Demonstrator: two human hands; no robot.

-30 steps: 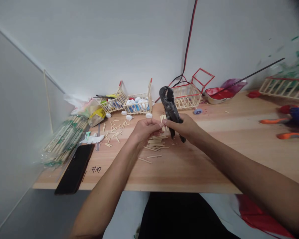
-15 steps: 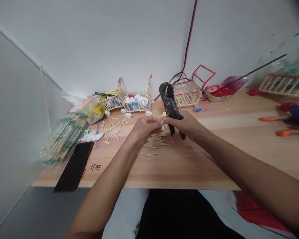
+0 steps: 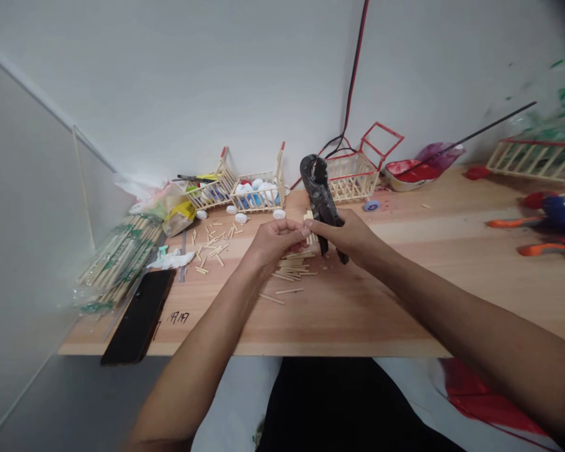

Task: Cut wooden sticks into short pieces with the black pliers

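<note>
My right hand (image 3: 346,236) is closed round the handles of black cutting pliers (image 3: 316,188), whose head points up and away. Its fingertips also meet my left hand (image 3: 272,242) at a small bundle of short wooden sticks (image 3: 309,225). The left hand's fingers are pinched on that bundle. Just below both hands a loose pile of cut stick pieces (image 3: 292,269) lies on the wooden table (image 3: 395,295).
Small stick-built carts stand at the back: two pale ones (image 3: 258,188) holding white caps, one with red trim (image 3: 355,172). Long skewers in a packet (image 3: 117,260) and a black phone (image 3: 139,317) lie at the left edge. Orange-handled tool (image 3: 543,229) at right; red paint dish (image 3: 407,174).
Both hands and the pliers have stayed together almost unmoved. The view has shifted slightly, so everything sits a little higher in the picture.
</note>
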